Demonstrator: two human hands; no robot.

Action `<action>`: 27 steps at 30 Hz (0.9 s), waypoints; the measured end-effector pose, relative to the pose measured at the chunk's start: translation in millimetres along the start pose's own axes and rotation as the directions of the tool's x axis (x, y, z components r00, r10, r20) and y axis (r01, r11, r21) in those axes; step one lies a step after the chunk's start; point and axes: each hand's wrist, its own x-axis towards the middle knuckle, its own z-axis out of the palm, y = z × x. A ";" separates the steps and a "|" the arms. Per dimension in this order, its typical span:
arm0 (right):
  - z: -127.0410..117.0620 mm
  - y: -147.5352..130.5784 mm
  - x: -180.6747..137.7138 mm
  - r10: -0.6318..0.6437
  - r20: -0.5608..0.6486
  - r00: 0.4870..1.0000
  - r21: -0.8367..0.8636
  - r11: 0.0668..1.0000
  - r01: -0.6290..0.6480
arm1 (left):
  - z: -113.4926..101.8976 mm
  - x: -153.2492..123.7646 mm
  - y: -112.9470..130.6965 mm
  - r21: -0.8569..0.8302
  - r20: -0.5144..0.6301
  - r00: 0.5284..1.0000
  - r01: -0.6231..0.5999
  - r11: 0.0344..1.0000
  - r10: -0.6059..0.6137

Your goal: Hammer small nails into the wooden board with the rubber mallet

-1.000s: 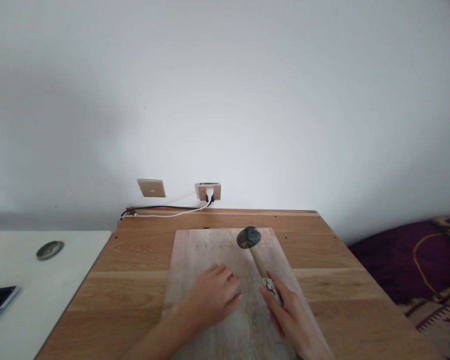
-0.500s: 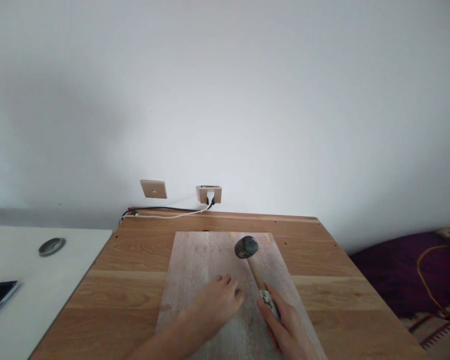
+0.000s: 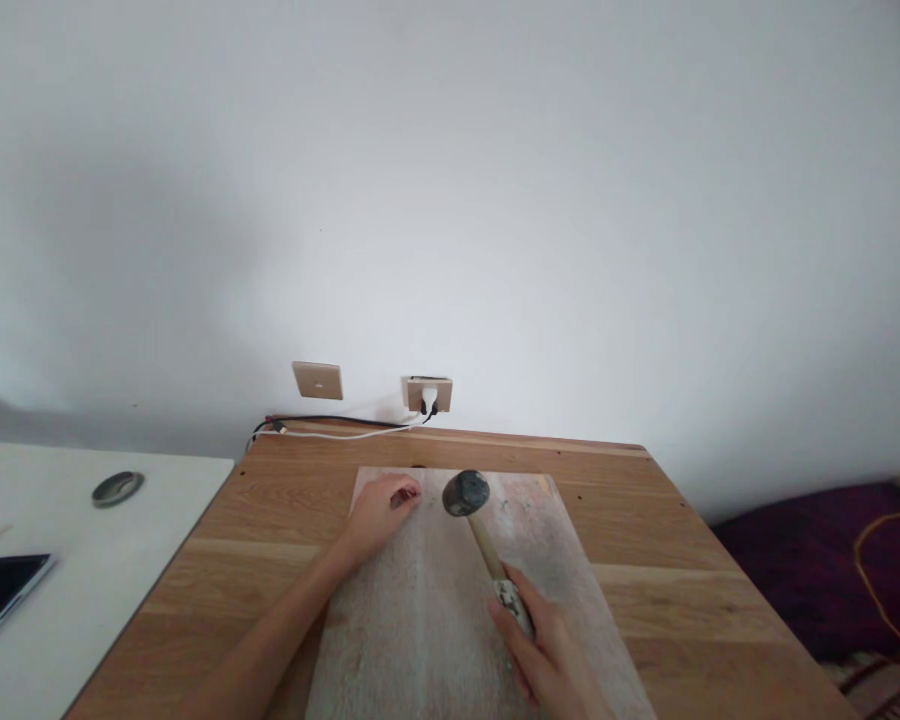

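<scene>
A rubber mallet [image 3: 466, 493] with a black head and a pale wooden handle is in the grip of my right hand [image 3: 544, 640], which wraps round the handle's lower, taped-looking part. The head is over the far part of a worn, whitish wooden board [image 3: 450, 600]. My left hand [image 3: 381, 508] is at the board's far left corner, its fingers curled and pinched together. Whatever may be between those fingertips is too small to make out. Tiny marks or bits [image 3: 506, 506] show along the board's far side.
The board lies on a wooden table [image 3: 660, 600] against a white wall. Behind it, white and black cables [image 3: 330, 433] run to a wall socket [image 3: 442, 394]. On a white table [image 3: 150, 550] at left are a phone [image 3: 4, 590] and a round grey dish [image 3: 118, 488]. Purple fabric [image 3: 810, 560] lies at right.
My left hand has moved away from me and to the left, from the board's middle to its far left corner. The mallet and my right hand have shifted slightly left.
</scene>
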 end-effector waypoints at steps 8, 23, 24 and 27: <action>1.9 -8.0 3.2 0.010 0.068 0.998 -0.049 0.999 -0.006 | 1.7 -5.6 -2.9 0.048 0.003 0.999 -0.037 0.998 0.037; 15.5 -23.6 16.2 -0.059 0.050 0.997 -0.122 0.990 0.065 | 6.4 -2.5 -0.6 -0.066 0.007 0.997 0.079 0.995 -0.078; 16.7 -23.5 17.1 -0.068 0.046 0.997 -0.121 0.990 0.073 | 6.7 -2.4 -1.0 -0.090 0.007 0.996 0.094 0.991 -0.093; 19.4 -21.0 20.1 -0.107 0.059 0.992 -0.132 0.985 0.114 | 7.4 -3.0 -3.3 -0.087 -0.005 0.995 0.094 0.992 -0.095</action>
